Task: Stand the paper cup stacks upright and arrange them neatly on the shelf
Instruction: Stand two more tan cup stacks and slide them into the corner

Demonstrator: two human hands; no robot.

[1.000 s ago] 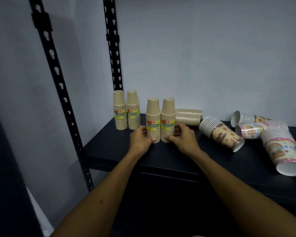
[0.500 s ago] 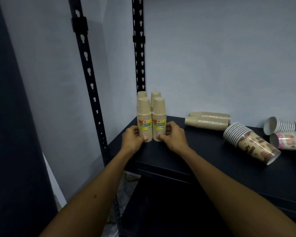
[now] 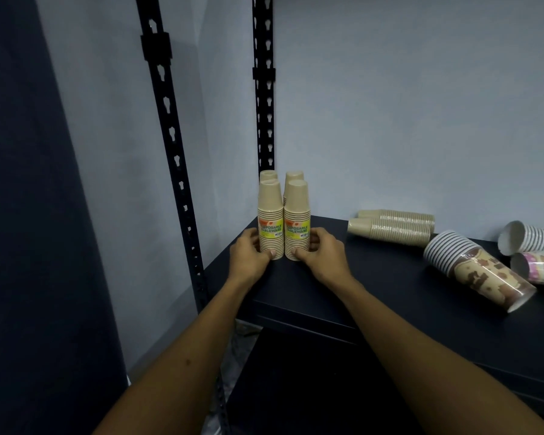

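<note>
Now both hands, left hand and right hand, curl fingers around two upright kraft cup stacks at the shelf corner; a hasty release could topple them.

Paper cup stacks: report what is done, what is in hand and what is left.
Done: two tan stacks stand upright in the shelf's back left corner. In hand: the left hand and right hand hold two more upright labelled stacks just in front of them. Left: two plain tan stacks and the printed stacks to the right lie on their sides.
</note>
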